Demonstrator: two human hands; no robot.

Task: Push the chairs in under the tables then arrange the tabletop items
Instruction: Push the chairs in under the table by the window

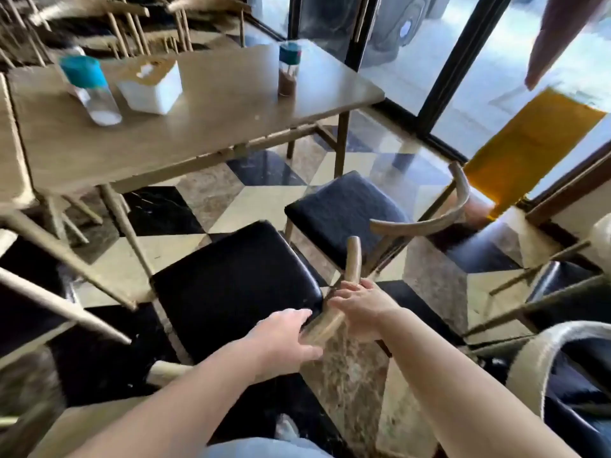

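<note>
Both forearms enter from the lower edge of the frame and meet at centre on the curved wooden backrest (334, 309) of the near chair (231, 285). Left hand (284, 342) is closed over the lower stretch of that rail, fingers wrapped round it. Right hand (360, 309) is clamped on the rail just above, fingers curled over its top. The two hands sit almost touching, so neither is meaningfully nearer the work.

Table (205, 127) occupies the upper left and centre of the frame. The near chair's black seat lies below and right of it, largely clear of the tabletop edge, with only its upper-left corner close to a table leg. From the hands, the table lies up and to the left; in my judgement the push must run along that diagonal, seat leading.

A second chair (350, 209) stands to the right of centre, also out from under the table, its curved back toward the window at right.

On the tabletop, upper left: a white napkin box (155, 89), a clear shaker with a teal cap (91, 90) just beside it, and a second teal-capped shaker (288, 71) holding brown contents, well apart near the far edge. None appear arranged yet.
</note>
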